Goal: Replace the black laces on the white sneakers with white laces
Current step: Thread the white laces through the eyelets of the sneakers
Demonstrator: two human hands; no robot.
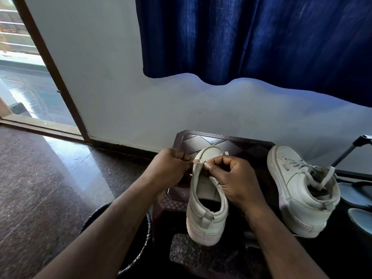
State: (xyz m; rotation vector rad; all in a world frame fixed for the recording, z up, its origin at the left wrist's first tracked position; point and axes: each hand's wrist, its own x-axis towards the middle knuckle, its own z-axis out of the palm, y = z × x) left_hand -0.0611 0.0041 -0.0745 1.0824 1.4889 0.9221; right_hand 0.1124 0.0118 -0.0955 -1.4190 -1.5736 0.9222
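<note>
Pinched between thumb and forefinger of the left hand (171, 164): the left eyelet flap of the held sneaker (203, 218), close behind the toe cap. Remaining fingers curled in. Pinched by thumb and forefinger of the right hand (231, 178): the same flap, directly opposite and almost touching the left fingertips. Remaining fingers bent over the tongue opening. Whatever sits between the fingertips: too small to tell. Short pale lace end (225, 153) showing just above the right knuckles.

Held sneaker: white, upright on the stool (211, 137), toe toward the stool's far edge, heel overhanging the near edge. No lacing visible across its eyelets.

Second sneaker (302, 194): white, upright, just off the stool's right side, toe pointing away, laced in pale laces (296, 164) with loose ends over the collar.

Right of the stool, beyond the second sneaker: grey sandals (356, 192) and a tripod leg (346, 152). Left of the stool, near side: dark round bin (141, 238). Behind the stool: white wall with blue curtain (261, 37) above.
</note>
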